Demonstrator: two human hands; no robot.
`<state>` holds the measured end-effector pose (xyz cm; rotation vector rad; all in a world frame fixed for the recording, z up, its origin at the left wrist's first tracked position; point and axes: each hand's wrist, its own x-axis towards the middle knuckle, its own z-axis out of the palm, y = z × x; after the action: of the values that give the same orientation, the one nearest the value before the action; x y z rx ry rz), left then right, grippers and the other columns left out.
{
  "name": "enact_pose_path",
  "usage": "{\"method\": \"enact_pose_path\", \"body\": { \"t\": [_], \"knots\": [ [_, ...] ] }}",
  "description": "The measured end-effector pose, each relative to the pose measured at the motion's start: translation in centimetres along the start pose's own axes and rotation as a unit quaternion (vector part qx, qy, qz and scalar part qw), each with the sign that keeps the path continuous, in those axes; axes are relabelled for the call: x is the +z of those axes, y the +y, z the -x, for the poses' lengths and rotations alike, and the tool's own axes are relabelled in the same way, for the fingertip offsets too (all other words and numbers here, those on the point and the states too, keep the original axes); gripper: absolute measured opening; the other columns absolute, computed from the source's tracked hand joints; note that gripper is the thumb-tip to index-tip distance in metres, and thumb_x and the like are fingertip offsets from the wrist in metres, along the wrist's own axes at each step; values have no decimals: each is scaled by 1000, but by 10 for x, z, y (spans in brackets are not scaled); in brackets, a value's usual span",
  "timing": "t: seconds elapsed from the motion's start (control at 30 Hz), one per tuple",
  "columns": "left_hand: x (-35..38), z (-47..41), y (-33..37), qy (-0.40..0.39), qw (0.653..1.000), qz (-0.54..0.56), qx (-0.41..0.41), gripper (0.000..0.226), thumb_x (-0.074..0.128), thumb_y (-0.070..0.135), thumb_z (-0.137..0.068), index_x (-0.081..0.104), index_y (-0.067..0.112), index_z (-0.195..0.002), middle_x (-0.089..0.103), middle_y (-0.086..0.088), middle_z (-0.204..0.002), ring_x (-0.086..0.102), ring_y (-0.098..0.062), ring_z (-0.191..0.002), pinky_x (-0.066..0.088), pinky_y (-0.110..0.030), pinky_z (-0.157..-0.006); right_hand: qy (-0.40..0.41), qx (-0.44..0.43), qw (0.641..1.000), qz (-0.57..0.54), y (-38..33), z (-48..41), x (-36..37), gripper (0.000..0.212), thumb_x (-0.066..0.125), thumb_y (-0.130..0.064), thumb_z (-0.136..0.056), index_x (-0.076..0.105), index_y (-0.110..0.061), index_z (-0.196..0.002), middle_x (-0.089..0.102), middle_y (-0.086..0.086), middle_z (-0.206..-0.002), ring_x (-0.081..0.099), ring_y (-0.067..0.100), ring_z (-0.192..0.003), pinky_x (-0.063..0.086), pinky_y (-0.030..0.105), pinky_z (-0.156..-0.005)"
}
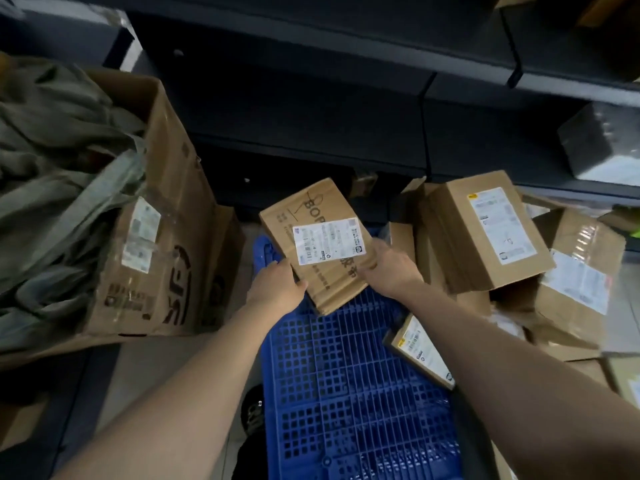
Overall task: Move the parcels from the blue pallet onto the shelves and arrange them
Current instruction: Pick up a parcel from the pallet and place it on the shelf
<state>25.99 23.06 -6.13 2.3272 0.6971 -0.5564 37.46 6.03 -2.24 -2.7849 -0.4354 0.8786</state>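
Nearest lies the blue pallet [346,393], its open grid mostly bare. One small labelled parcel [420,351] sits tilted at the pallet's right edge, just beside the right forearm.

Further out, both hands hold one flat cardboard parcel [318,244] over the pallet's far end. The left hand [277,287] grips its near left corner, thumb on top. The right hand [389,268] clasps its right edge, fingers curled round it. The white label faces up (whether the parcel rests on the grid or hangs clear, I cannot tell).

To the left, a big open carton [162,237] stuffed with grey-green bags [59,168] stands close against the pallet. To the right, two large labelled boxes [485,233] [581,278] are piled at angles with other cartons partly hidden under them, crowding that side.

Beyond stand the dark shelves [311,140], directly behind the held parcel. One dark wrapped parcel [602,143] sits on a shelf at the far right.
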Motion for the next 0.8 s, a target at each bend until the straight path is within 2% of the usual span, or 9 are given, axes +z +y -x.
{"method": "enact_pose_path", "body": {
  "t": [0.1,0.17,0.3,0.4,0.47,0.57,0.67,0.73,0.8],
  "knots": [
    [16,-9,-1,-41,996,71,-26,40,49,42,-96,53,15,-125,60,-3,-120,58,-23,-106,50,-35,-85,11,27,999,-20,2,-15,15,38,54,-26,-91,45,-12,-126,57,15,-120,52,36,-112,43,36,-79],
    [25,-11,1,-47,989,135,-45,39,49,40,-97,52,16,-128,60,-2,-122,57,-22,-108,48,-32,-84,27,44,999,-10,4,-20,21,33,53,-26,-91,49,-8,-119,56,18,-119,49,37,-113,42,38,-82],
    [32,-8,3,1,955,280,-100,28,48,26,-98,52,18,-125,62,1,-117,58,-18,-100,46,-31,-82,24,77,996,-41,8,-13,31,29,50,-29,-95,55,-10,-117,51,15,-119,49,33,-111,47,42,-91],
    [29,5,5,42,928,353,-116,27,47,24,-99,53,24,-125,63,7,-111,59,-15,-100,49,-34,-86,57,78,985,-144,11,6,42,13,53,-28,-94,55,-18,-103,54,9,-111,55,30,-103,51,43,-85],
    [26,20,5,68,911,389,-120,29,47,23,-100,52,28,-128,60,11,-112,57,-13,-106,46,-31,-87,79,69,970,-221,9,23,47,23,57,-29,-93,56,-18,-114,58,6,-111,58,25,-99,52,40,-80],
    [23,51,7,105,881,446,-113,36,49,23,-99,49,30,-135,60,13,-120,55,-10,-111,45,-30,-92,82,56,941,-323,4,52,44,37,56,-27,-96,47,-19,-131,57,-5,-109,56,15,-95,44,25,-72],
    [17,89,13,165,847,494,-108,36,52,25,-98,48,28,-134,59,10,-120,56,-10,-109,46,-33,-95,103,6,930,-352,-1,85,36,44,54,-27,-98,42,-19,-139,53,-11,-109,51,6,-93,38,12,-65],
    [13,118,17,213,821,518,-109,34,54,25,-97,49,25,-131,59,8,-120,57,-10,-107,47,-33,-92,118,-40,923,-363,-6,108,26,45,55,-28,-97,43,-19,-140,55,-11,-112,53,7,-101,42,16,-75],
    [8,149,21,255,797,539,-96,33,55,25,-96,50,25,-129,61,9,-117,58,-4,-101,47,-26,-85,128,-89,918,-366,-12,131,16,47,55,-28,-97,43,-21,-141,55,-12,-117,52,6,-107,43,22,-86]
  ]
}}
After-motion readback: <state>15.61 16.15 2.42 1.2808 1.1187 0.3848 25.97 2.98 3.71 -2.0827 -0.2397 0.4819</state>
